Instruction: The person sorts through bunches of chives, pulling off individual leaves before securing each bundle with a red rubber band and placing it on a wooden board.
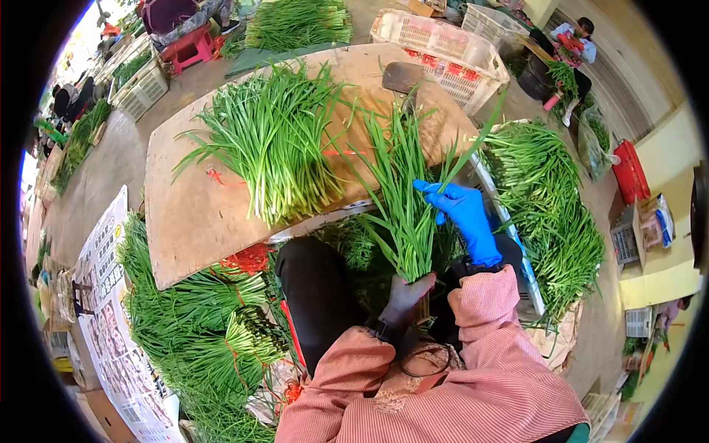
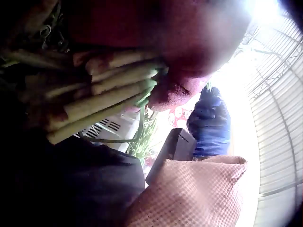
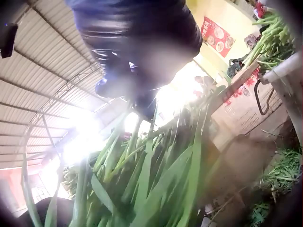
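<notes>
In the head view, my left hand (image 1: 408,294), in a dark glove, grips a bunch of long green leafy stalks (image 1: 405,199) near its base, leaves pointing away from me. The left wrist view shows pale stem ends (image 2: 106,94) beside the left hand (image 2: 189,42). Right of the bunch is my blue-gloved right hand (image 1: 465,218), thumb and fingertips pinching a long leaf at the bunch's edge. Leaves (image 3: 151,184) hang below the right hand (image 3: 137,47) in the right wrist view. A larger pile of stalks (image 1: 273,148) lies on the wooden board (image 1: 192,244).
A dark flat blade (image 1: 402,76) lies at the board's far edge. More greens (image 1: 546,214) stand at the right, and tied bundles (image 1: 214,332) lie at the left. Beyond the board are a white crate (image 1: 443,52) and a pink stool (image 1: 190,50). A person (image 1: 576,44) sits at the upper right.
</notes>
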`<act>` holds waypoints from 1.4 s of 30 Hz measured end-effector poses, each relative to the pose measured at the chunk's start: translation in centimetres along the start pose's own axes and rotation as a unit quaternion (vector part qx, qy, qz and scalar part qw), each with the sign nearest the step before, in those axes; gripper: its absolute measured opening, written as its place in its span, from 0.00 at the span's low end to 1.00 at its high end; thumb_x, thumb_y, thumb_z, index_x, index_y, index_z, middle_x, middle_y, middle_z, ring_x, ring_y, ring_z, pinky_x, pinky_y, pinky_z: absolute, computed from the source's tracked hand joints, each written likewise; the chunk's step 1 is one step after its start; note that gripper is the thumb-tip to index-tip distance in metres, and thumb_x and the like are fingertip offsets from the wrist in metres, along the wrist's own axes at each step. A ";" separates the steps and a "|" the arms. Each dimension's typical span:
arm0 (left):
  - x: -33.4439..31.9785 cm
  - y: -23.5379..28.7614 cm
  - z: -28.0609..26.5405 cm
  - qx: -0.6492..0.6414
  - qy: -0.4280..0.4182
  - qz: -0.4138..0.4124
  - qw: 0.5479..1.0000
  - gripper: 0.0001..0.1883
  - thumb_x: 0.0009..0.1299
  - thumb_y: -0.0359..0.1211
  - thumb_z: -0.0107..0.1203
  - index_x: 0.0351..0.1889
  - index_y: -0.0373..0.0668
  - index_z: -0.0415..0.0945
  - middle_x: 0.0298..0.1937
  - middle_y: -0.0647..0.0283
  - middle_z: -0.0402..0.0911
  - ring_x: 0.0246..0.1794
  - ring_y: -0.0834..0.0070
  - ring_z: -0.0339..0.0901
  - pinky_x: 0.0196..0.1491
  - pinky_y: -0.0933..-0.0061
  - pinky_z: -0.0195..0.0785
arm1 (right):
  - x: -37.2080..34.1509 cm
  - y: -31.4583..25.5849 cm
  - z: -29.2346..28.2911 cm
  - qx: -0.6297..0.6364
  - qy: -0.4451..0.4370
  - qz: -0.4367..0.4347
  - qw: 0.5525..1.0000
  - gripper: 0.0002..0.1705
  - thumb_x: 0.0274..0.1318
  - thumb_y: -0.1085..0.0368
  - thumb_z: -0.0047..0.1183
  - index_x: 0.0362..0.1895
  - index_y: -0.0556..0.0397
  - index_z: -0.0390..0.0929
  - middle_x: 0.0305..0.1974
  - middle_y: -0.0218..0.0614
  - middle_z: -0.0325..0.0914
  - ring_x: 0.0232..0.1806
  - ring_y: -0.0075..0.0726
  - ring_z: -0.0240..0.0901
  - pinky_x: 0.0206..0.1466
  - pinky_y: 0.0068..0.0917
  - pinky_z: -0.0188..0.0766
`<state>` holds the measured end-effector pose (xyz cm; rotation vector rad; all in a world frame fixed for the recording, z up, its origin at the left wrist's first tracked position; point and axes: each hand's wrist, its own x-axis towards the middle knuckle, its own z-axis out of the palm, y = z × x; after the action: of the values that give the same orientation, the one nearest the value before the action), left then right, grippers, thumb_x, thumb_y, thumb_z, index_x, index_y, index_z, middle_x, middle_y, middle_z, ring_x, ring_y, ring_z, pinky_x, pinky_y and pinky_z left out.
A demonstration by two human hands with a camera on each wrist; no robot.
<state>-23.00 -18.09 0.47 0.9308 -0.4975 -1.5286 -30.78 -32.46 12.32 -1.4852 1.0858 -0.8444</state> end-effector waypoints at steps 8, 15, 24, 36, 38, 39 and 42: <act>0.7 -1.3 -0.3 0.082 0.008 0.058 0.995 0.08 0.56 0.22 0.58 0.33 0.37 0.75 0.27 0.67 0.77 0.26 0.80 0.73 0.28 0.77 0.66 | -1.4 -1.7 0.4 -0.003 -0.045 0.017 0.999 0.13 0.53 0.71 0.49 0.42 0.59 0.80 0.43 0.33 0.79 0.23 0.18 0.69 0.28 0.18 0.68; 0.2 -0.5 -0.3 0.051 -0.025 0.048 0.997 0.07 0.57 0.24 0.58 0.34 0.38 0.74 0.29 0.70 0.75 0.27 0.82 0.71 0.30 0.77 0.65 | -0.9 -1.7 1.0 0.058 -0.148 -0.010 0.987 0.17 0.50 0.75 0.46 0.45 0.59 0.78 0.47 0.35 0.78 0.39 0.23 0.76 0.32 0.18 0.71; 0.0 -0.3 -0.1 0.047 -0.033 0.042 0.997 0.09 0.58 0.25 0.58 0.36 0.39 0.74 0.30 0.70 0.74 0.29 0.82 0.70 0.32 0.77 0.64 | -0.8 -1.6 1.0 0.014 -0.122 0.022 0.992 0.15 0.54 0.69 0.49 0.46 0.57 0.78 0.40 0.31 0.81 0.37 0.21 0.76 0.30 0.17 0.70; 0.1 -0.8 -0.5 0.034 -0.031 0.011 0.999 0.09 0.56 0.26 0.59 0.34 0.41 0.74 0.29 0.71 0.74 0.29 0.82 0.70 0.31 0.77 0.63 | -0.5 -1.3 1.2 -0.030 -0.075 0.021 0.996 0.13 0.57 0.61 0.50 0.37 0.55 0.82 0.31 0.31 0.79 0.23 0.20 0.70 0.25 0.16 0.66; 0.4 -1.2 -0.9 0.084 -0.037 0.021 0.996 0.08 0.57 0.26 0.59 0.34 0.40 0.74 0.29 0.71 0.75 0.29 0.83 0.70 0.31 0.78 0.63 | 0.0 -0.5 1.1 -0.054 -0.027 0.027 0.998 0.12 0.57 0.60 0.51 0.37 0.54 0.82 0.30 0.31 0.79 0.22 0.19 0.69 0.24 0.17 0.66; 0.4 -1.3 -1.0 0.083 -0.036 0.020 0.996 0.08 0.57 0.26 0.59 0.34 0.40 0.74 0.29 0.71 0.75 0.29 0.83 0.70 0.31 0.78 0.63 | 0.3 -0.1 0.6 -0.101 -0.021 0.020 0.994 0.12 0.58 0.62 0.50 0.37 0.55 0.82 0.30 0.31 0.79 0.21 0.20 0.69 0.23 0.18 0.66; 0.4 -1.7 -1.0 0.062 -0.027 -0.040 0.997 0.07 0.58 0.26 0.59 0.34 0.39 0.75 0.29 0.71 0.75 0.28 0.84 0.71 0.30 0.80 0.64 | 0.9 -1.0 -0.4 -0.141 0.032 -0.040 0.989 0.11 0.57 0.61 0.51 0.34 0.53 0.82 0.26 0.31 0.78 0.18 0.21 0.68 0.23 0.20 0.67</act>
<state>-23.24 -17.99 -1.52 1.0178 -0.6046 -1.6136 -30.68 -33.39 13.35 -1.7564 1.2381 -0.8234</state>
